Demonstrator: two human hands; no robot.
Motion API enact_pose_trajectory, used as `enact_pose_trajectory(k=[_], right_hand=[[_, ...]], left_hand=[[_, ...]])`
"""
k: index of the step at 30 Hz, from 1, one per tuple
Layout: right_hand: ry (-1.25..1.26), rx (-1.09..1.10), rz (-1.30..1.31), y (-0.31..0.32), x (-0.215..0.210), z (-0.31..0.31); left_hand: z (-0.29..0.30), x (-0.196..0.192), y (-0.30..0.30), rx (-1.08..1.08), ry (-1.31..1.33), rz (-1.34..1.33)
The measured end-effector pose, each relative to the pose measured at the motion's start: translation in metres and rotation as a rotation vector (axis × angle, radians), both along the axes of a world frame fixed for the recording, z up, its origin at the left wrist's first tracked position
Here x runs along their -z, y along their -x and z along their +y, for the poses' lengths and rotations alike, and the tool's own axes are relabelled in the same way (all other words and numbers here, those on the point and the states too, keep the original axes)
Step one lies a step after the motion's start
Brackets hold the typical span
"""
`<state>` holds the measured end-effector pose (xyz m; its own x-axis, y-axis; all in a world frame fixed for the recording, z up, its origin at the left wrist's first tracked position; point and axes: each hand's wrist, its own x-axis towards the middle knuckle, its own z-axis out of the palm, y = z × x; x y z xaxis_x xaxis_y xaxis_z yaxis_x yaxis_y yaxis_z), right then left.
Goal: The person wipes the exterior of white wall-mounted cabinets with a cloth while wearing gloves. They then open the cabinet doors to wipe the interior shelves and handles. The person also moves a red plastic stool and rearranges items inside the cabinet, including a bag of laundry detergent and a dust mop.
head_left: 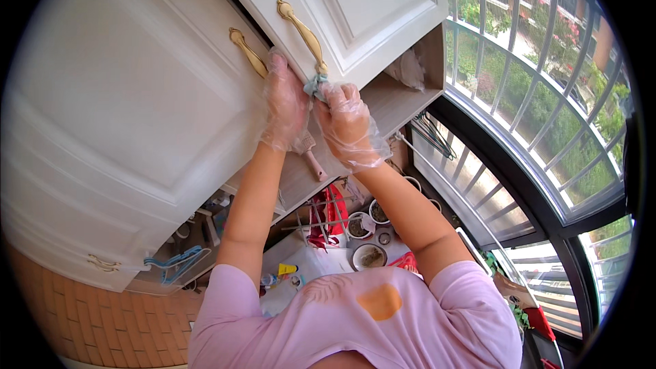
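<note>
Both my hands wear clear plastic gloves and are raised to a white cabinet door (369, 20). My right hand (347, 119) is closed on a light blue cloth (316, 86), which it presses around the lower end of a gold handle (304, 33). Beside it, my left hand (283, 99) lies stretched along the edge of that door, its thumb side up, holding nothing that I can see. A second gold handle (247, 51) on the neighbouring white door (130, 96) is just left of my left hand.
Under the door runs a shelf (393, 99) with a white bag (408, 70). A pink-handled brush (314, 164) lies behind my wrists. Below are several pots (369, 256), a red bag (329, 212) and blue hangers (179, 260). A barred window (540, 75) stands on the right.
</note>
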<state>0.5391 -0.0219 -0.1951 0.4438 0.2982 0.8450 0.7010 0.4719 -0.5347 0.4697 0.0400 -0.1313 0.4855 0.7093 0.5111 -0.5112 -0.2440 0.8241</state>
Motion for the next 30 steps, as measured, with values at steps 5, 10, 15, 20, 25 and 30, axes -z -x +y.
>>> enact_pose_trajectory(k=[5,10,15,20,25,30], right_hand=[[0.085,-0.097,0.157,-0.023,0.045,0.007],[-0.145,0.015,0.067,-0.072,-0.041,0.013],[-0.345,-0.193,-0.359,-0.076,-0.143,0.047],[-0.245,-0.244,-0.321,-0.08,-0.101,0.055],[-0.231,-0.247,-0.211,-0.067,-0.036,0.039],[-0.205,-0.133,-0.155,-0.05,0.013,0.03]], left_hand=[[0.012,-0.001,0.0,-0.033,0.043,-0.011],[0.001,-0.007,-0.01,-0.171,0.097,0.03],[0.016,0.007,-0.005,-0.162,0.024,0.031],[0.009,0.004,-0.006,-0.175,0.076,0.102],[-0.001,0.0,-0.008,-0.224,0.068,0.116],[0.014,0.009,-0.005,-0.354,0.033,0.182]])
